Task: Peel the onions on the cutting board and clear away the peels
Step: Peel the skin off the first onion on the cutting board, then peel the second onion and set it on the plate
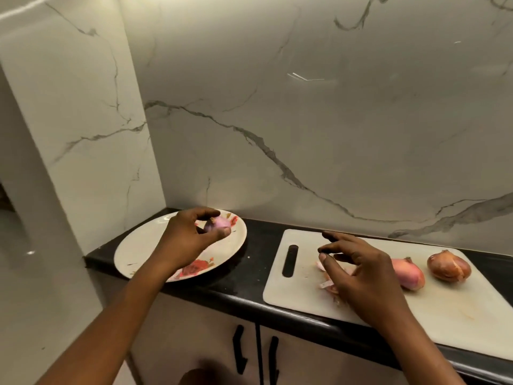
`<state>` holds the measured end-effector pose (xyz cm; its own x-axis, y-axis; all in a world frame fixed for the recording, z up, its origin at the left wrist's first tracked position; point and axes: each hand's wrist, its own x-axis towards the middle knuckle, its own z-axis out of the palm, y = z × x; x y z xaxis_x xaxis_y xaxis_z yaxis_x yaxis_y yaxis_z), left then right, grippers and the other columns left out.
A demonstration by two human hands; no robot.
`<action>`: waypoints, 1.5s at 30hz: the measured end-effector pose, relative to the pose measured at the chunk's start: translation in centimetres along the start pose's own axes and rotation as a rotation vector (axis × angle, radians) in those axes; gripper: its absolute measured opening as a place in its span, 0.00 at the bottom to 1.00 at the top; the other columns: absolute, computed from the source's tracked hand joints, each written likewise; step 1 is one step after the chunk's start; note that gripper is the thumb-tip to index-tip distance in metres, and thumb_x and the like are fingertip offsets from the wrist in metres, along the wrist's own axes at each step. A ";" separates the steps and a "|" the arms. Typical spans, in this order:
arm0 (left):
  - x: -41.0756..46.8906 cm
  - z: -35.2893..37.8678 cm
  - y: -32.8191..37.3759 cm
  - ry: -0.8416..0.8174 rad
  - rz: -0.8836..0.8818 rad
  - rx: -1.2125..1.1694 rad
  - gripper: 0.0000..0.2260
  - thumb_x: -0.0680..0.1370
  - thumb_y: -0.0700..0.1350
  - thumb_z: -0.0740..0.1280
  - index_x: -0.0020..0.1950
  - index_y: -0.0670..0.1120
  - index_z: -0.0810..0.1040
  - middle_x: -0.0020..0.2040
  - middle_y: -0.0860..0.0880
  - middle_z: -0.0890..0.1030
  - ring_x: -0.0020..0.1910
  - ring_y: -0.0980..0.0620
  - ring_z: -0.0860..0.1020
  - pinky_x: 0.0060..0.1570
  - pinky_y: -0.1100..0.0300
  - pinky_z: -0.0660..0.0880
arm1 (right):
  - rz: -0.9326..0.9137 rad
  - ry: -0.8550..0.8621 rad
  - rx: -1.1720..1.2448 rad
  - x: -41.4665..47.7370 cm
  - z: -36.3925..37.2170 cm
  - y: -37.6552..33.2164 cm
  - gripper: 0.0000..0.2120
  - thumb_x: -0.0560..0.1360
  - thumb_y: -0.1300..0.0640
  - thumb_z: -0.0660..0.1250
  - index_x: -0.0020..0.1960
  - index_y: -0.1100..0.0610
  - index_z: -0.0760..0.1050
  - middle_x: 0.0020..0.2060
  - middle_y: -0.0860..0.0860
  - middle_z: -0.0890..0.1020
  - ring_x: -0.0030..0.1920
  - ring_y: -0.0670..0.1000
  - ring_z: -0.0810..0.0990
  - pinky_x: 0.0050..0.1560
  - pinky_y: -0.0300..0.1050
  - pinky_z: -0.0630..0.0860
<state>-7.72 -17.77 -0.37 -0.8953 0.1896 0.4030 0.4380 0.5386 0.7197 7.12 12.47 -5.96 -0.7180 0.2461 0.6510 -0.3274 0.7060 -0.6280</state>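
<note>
- At the far left of the black countertop [256, 247], tucked into the corner of the marble-veined wall [305, 134], sits a round white plate [138, 245] with red flowers printed on it.
- The left hand [188, 237] hangs over the plate's far side, thumb and fingertips curled round a small peeled onion [220, 223] — pale purple, held just above the plate rather than lying on it.
- Below the counter edge are two cabinet doors with black handles [239, 348].
- Right of the plate, well apart from it, lies a white cutting board [299, 298] with a dark slot handle [289, 261] at its left end.
- The right hand [366, 276] is over the board's left half, fingers spread and loosely bent, gripping nothing I can see.
- Under that hand lie loose pinkish onion peels [326, 284], partly hidden; whether the fingers touch them I cannot tell.
- Just beyond the hand a pink onion [409, 275] rests on the board on its side.
- Beside it — close, not touching — a brown-skinned onion [449, 269], still in its papery skin.
</note>
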 end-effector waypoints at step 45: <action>1.9 17.1 11.9 -0.477 0.480 -0.121 0.12 0.78 0.54 0.75 0.61 0.55 0.85 0.55 0.60 0.85 0.52 0.62 0.83 0.51 0.58 0.82 | 0.043 -0.517 -0.304 8.1 -10.9 4.1 0.14 0.75 0.50 0.79 0.60 0.49 0.86 0.54 0.40 0.87 0.55 0.39 0.84 0.63 0.44 0.81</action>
<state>-5.62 3.04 -0.67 -0.5251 0.7399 0.4204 0.7764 0.2142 0.5927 6.68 24.62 1.37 -0.9574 -0.0222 0.2880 -0.1556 0.8797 -0.4493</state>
